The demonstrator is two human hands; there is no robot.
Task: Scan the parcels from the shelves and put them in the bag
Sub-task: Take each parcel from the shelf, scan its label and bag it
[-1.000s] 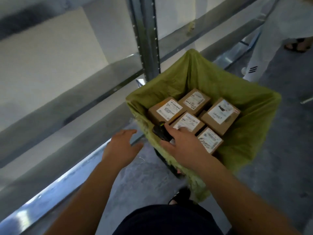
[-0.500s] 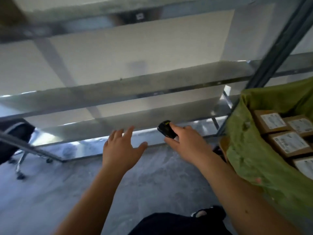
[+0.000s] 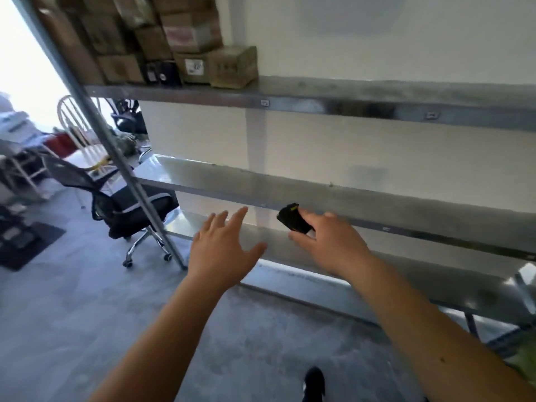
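Observation:
My right hand [image 3: 330, 242] grips a small black scanner [image 3: 293, 219] with a yellow mark, held in front of the middle metal shelf [image 3: 377, 204]. My left hand [image 3: 223, 250] is stretched out beside it, fingers spread and holding nothing. Several brown cardboard parcels [image 3: 185, 39] are stacked at the left end of the upper shelf [image 3: 319, 97], well above both hands. One parcel with a white label [image 3: 193, 66] faces me. Only a sliver of the green bag [image 3: 525, 364] shows at the right edge.
A slanted steel upright [image 3: 116, 158] of the rack stands left of my hands. Behind it are a black office chair [image 3: 127, 204] on wheels, a white wooden chair [image 3: 78, 123] and clutter. A dark mat [image 3: 26, 242] lies on the grey floor. My shoe [image 3: 314, 381] shows at the bottom.
My view has swung left and up from the bag with its parcels to the shelves. My right hand came out of the bag still holding the scanner. Both hands have risen toward the rack.

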